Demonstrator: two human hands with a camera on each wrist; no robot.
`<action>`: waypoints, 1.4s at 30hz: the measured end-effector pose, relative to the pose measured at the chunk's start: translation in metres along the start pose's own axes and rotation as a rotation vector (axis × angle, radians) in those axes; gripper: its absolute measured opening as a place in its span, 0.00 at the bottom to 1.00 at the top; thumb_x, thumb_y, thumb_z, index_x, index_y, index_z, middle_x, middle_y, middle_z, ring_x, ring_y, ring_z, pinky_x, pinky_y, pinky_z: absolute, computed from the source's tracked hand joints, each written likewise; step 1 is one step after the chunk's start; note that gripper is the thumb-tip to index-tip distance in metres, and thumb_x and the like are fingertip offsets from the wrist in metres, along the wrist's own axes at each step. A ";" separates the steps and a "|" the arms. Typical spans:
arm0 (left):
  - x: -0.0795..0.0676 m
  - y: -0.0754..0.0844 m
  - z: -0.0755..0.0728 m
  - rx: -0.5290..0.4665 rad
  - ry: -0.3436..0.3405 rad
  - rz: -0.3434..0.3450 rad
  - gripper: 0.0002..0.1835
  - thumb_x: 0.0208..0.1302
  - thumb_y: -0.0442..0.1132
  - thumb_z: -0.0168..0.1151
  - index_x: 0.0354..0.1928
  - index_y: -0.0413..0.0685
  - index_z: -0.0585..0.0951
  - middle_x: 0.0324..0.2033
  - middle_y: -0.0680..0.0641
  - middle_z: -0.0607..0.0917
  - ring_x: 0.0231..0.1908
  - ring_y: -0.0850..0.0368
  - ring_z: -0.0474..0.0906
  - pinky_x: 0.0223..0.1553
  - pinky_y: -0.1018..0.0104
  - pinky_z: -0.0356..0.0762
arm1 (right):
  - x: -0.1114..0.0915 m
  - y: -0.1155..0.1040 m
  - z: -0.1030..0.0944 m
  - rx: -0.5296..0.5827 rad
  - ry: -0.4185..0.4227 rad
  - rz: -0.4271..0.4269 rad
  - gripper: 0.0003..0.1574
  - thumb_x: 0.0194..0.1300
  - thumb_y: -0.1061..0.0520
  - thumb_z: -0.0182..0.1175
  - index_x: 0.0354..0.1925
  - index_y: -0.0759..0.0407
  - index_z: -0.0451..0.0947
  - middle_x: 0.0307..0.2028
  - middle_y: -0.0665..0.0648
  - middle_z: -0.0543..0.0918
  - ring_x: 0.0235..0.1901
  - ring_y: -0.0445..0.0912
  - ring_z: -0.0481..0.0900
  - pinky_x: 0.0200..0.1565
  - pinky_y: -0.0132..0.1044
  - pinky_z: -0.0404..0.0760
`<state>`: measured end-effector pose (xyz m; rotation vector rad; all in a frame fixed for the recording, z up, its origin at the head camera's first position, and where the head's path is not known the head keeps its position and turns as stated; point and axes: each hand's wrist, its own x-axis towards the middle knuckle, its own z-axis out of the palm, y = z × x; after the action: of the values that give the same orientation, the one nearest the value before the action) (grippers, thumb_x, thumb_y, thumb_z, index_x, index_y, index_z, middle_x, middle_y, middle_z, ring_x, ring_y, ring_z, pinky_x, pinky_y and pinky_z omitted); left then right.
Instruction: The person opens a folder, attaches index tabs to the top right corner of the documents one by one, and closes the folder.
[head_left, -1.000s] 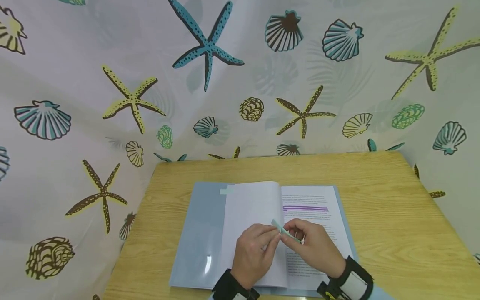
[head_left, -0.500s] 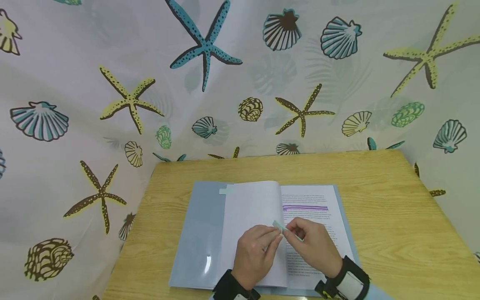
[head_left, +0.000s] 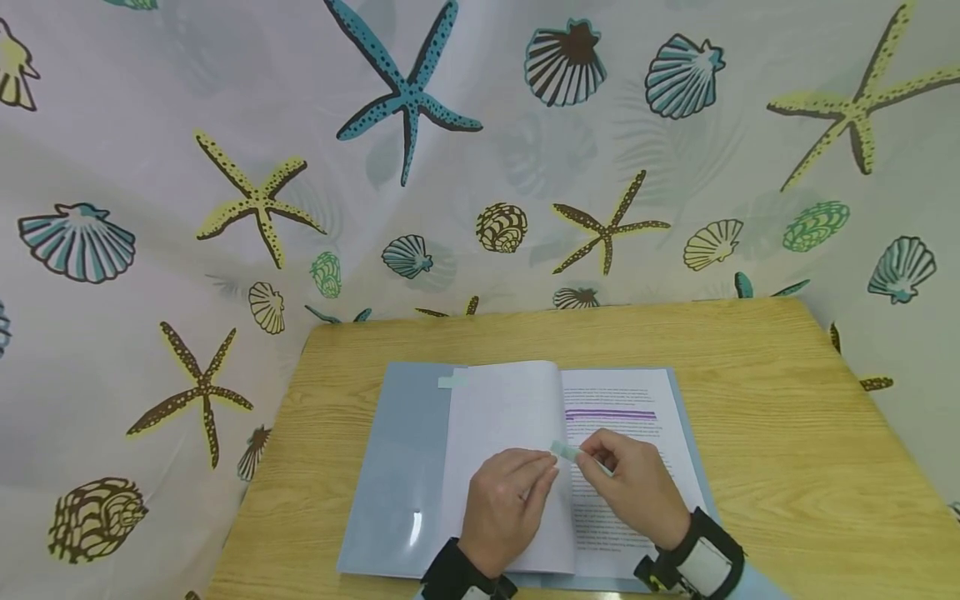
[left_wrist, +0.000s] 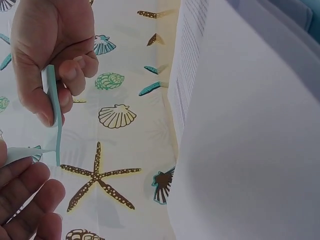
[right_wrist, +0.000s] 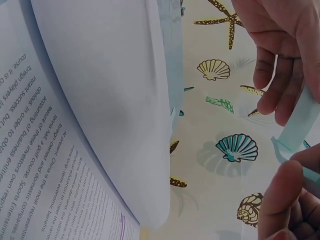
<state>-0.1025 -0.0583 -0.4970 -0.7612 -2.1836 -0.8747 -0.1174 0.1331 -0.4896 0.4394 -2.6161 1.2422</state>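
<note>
Low over the open document, my left hand [head_left: 506,504] and right hand [head_left: 637,487] are close together. The right pinches a thin pale green sticky-note pad [left_wrist: 56,115] between thumb and fingers. The left pinches a single pale green strip [right_wrist: 302,117] by one end; its other end still meets the pad in both wrist views. Beneath them lies a blue folder [head_left: 397,467] holding a blank left page [head_left: 502,408] and a printed right page [head_left: 607,396] with purple-marked lines [head_left: 611,416]. A pale green tab [head_left: 446,382] sticks out at the blank page's upper left edge.
The folder lies on a wooden table [head_left: 780,433]. Behind and beside the table hangs a white cloth [head_left: 450,208] printed with starfish and shells. Each wrist wears a black strap [head_left: 708,550].
My right hand shifts slightly up and right, and the gap between the hands widens. More of the green strip now shows flat between them. The folder stays put.
</note>
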 end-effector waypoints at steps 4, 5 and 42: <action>0.002 -0.002 -0.002 0.013 0.010 -0.002 0.06 0.60 0.36 0.66 0.39 0.46 0.87 0.35 0.54 0.87 0.37 0.64 0.82 0.38 0.70 0.78 | 0.001 0.001 -0.004 -0.004 0.011 0.006 0.04 0.61 0.58 0.66 0.29 0.52 0.81 0.20 0.37 0.76 0.20 0.35 0.70 0.25 0.30 0.71; 0.002 -0.003 -0.003 0.016 0.010 -0.004 0.06 0.61 0.36 0.66 0.38 0.46 0.88 0.35 0.54 0.87 0.37 0.64 0.82 0.37 0.70 0.78 | 0.001 0.002 -0.005 -0.006 0.013 0.006 0.04 0.61 0.58 0.66 0.29 0.52 0.81 0.20 0.37 0.76 0.20 0.35 0.70 0.25 0.31 0.71; -0.008 -0.024 -0.023 0.076 0.012 -0.138 0.04 0.63 0.36 0.64 0.30 0.50 0.83 0.29 0.55 0.84 0.32 0.63 0.81 0.33 0.71 0.77 | -0.024 0.222 -0.172 -0.415 -0.035 0.508 0.17 0.68 0.55 0.56 0.46 0.69 0.76 0.32 0.70 0.77 0.30 0.58 0.71 0.27 0.45 0.66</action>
<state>-0.1058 -0.0924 -0.4986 -0.5733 -2.2663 -0.8558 -0.1631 0.4043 -0.5492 -0.2953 -3.0135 0.7548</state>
